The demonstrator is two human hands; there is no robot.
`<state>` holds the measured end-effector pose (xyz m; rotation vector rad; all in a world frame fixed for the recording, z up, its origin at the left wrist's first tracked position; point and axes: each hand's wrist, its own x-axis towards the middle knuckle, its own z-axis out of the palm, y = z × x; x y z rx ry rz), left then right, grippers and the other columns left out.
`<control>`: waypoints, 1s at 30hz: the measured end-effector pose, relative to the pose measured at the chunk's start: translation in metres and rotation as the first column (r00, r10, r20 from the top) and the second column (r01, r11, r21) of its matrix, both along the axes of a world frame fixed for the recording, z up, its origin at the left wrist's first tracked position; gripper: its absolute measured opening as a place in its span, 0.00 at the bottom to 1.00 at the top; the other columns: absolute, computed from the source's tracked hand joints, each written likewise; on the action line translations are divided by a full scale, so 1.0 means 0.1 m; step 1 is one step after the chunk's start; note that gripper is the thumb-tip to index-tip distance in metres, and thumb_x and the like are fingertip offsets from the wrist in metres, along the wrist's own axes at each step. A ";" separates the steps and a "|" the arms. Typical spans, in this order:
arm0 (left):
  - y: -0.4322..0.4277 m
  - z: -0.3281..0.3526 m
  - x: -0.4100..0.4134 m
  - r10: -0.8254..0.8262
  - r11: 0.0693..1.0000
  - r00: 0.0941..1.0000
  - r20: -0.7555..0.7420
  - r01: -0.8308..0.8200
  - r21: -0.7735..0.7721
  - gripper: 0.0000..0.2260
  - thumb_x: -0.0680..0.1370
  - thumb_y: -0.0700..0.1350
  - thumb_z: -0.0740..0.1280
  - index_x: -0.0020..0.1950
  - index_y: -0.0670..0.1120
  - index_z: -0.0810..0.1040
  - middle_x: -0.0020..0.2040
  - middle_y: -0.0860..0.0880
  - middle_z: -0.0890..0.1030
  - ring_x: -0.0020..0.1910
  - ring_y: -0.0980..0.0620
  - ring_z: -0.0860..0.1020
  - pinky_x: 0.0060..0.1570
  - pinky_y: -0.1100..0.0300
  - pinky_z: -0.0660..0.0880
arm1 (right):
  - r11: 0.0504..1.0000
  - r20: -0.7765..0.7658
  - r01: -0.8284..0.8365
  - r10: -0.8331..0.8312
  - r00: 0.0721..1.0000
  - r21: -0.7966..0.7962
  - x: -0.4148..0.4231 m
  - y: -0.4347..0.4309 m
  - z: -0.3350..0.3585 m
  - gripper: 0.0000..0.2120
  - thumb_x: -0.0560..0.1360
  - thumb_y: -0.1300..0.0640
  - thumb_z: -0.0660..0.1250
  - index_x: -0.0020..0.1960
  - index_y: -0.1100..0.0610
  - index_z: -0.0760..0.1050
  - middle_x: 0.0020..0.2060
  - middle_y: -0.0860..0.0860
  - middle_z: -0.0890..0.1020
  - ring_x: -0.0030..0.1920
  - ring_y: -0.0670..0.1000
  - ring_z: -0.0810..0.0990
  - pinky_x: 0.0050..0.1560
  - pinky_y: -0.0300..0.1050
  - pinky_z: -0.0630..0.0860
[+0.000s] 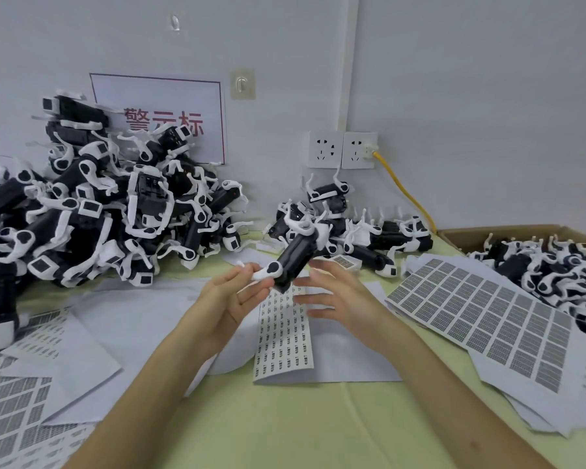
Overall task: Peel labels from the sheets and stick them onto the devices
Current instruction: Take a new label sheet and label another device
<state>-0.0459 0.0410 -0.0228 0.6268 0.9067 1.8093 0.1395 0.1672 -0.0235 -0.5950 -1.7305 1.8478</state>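
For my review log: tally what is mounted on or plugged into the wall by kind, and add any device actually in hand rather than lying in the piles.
wall sockets: 2
wall hooks: 2
sign: 1
yellow cable: 1
device pinched by the left hand: 1
Total: 7

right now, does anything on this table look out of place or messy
Yes: the pile of devices on the left is heaped loosely against the wall and hides part of the red-bordered sign. The label sheets lie overlapping and askew across the table. No damage shows.
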 end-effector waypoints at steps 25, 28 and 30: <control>-0.04 0.01 0.06 0.078 0.995 0.839 -0.539 -0.103 -0.015 0.28 0.71 0.63 0.73 0.71 0.62 0.76 0.64 0.48 0.82 0.58 0.48 0.83 0.58 0.51 0.80 | 0.996 -0.051 0.048 -0.052 0.997 -0.077 -0.02 -0.09 0.08 0.13 0.82 0.54 0.61 0.46 0.61 0.78 0.32 0.56 0.75 0.29 0.50 0.74 0.32 0.40 0.70; -0.05 0.01 0.11 -0.046 0.998 0.808 -0.587 0.020 -0.051 0.22 0.72 0.61 0.73 0.65 0.59 0.81 0.55 0.44 0.82 0.49 0.47 0.82 0.51 0.56 0.81 | 0.999 0.005 0.003 -0.003 1.000 -0.040 -0.01 -0.12 0.09 0.13 0.81 0.53 0.63 0.43 0.60 0.79 0.31 0.54 0.76 0.26 0.47 0.75 0.27 0.37 0.70; -0.05 0.01 0.12 -0.032 0.999 0.830 -0.557 0.024 -0.022 0.20 0.72 0.59 0.74 0.61 0.54 0.82 0.49 0.45 0.82 0.44 0.46 0.82 0.47 0.56 0.81 | 1.000 0.005 -0.004 0.004 1.000 -0.028 -0.01 -0.13 0.10 0.15 0.79 0.50 0.64 0.44 0.60 0.82 0.32 0.56 0.76 0.26 0.49 0.73 0.27 0.37 0.69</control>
